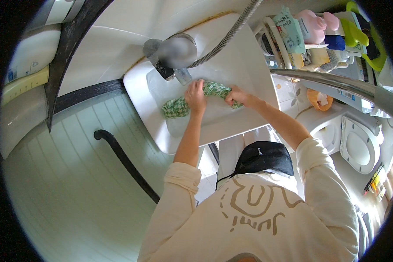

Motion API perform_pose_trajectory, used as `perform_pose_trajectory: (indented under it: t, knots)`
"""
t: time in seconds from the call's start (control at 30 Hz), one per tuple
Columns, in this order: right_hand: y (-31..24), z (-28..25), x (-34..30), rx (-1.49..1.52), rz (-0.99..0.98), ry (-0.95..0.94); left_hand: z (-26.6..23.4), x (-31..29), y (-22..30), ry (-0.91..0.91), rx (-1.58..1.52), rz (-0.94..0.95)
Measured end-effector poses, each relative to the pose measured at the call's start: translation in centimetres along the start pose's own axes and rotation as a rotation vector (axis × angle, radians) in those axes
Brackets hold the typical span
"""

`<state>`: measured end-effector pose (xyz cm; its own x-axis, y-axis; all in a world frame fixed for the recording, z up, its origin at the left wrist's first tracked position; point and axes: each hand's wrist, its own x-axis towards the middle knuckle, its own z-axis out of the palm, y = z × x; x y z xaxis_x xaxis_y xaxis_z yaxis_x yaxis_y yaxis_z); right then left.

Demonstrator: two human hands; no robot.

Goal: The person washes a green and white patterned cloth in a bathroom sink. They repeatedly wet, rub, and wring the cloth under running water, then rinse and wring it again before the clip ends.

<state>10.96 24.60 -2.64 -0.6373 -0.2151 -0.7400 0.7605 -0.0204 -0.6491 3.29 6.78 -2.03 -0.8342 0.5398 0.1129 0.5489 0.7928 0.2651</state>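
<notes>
The white sink (140, 109) in front of you contains the green-and-white patterned cloth (216, 89), bunched into a long roll that arches across the basin; whether its underside touches the sink floor cannot be told. Water level: not readable. To your right, a white rack (278, 41) carries a pale green pouch (289, 32), a pink bottle (309, 25) and a lime-green bottle (353, 32), among other items. Below it, near the toilet (359, 146), an orange container (311, 97) has something white in it. Your left hand (195, 97) is left of the cloth's middle, fingers bent over it and drawn close together, with the left end of the roll sticking out beyond. Your right hand (238, 95) is curled tight round the cloth near its right end, a short tip showing below. Between the two hands the cloth bows upward, near the blurred faucet (177, 52).
</notes>
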Motion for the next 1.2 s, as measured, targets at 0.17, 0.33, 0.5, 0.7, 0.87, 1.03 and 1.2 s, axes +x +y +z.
perform_pose_trajectory:
  t: [0.17, 0.33, 0.5, 0.7, 0.87, 1.03, 1.2]
  knots:
    - [-1.9, -1.2, -1.6, -0.585, -0.424, 0.556, -0.7, 0.1, 0.0, -0.04, 0.038, -0.083]
    - [-2.5, 0.3, -2.8, -1.183, -0.485, 0.896, -2.0, 0.1, 1.3, -0.036, 0.136, -0.058]
    - [-2.2, 0.6, -1.5, -1.257, -0.445, 0.868, -1.3, 0.5, 2.1, -0.165, 0.098, 0.036]
    - [-4.7, -0.9, 1.6, -1.222, -0.318, 0.764, 0.0, 0.6, 1.8, -0.097, 0.19, 0.008]
    - [-5.3, -1.0, 0.9, -0.989, -0.121, 0.594, 0.0, 0.9, 0.8, -0.195, 0.095, 0.052]
    - [-7.0, -2.5, -0.4, -0.938, 0.084, 0.29, -1.2, -0.1, 0.5, -0.303, -0.072, 0.154]
    - [-7.7, -3.3, 0.2, -0.937, 0.126, 0.15, -1.6, -0.2, 0.9, -0.367, -0.155, 0.053]
